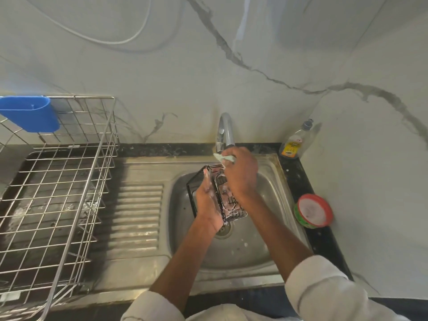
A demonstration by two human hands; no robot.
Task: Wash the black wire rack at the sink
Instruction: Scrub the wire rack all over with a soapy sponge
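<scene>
Sink (273,230): black wire rack (214,193) is held tilted over its basin, so suds drain.
Left hand (208,200): curled round rack, steadying it.
Right hand (240,174): scrub pad (223,158) is pinched at rack's far end.

The sink (273,230) is in the counter, with the tap (225,130) at its far edge. The wire rack (216,193) is held over the sink, between the left hand (208,200) and the right hand (240,174). The drying basket (58,193) stands left of the sink, a cup (30,113) hanging on its far wall. A bottle (294,142) stands at the far right, a tub (313,210) nearer on the right.
</scene>
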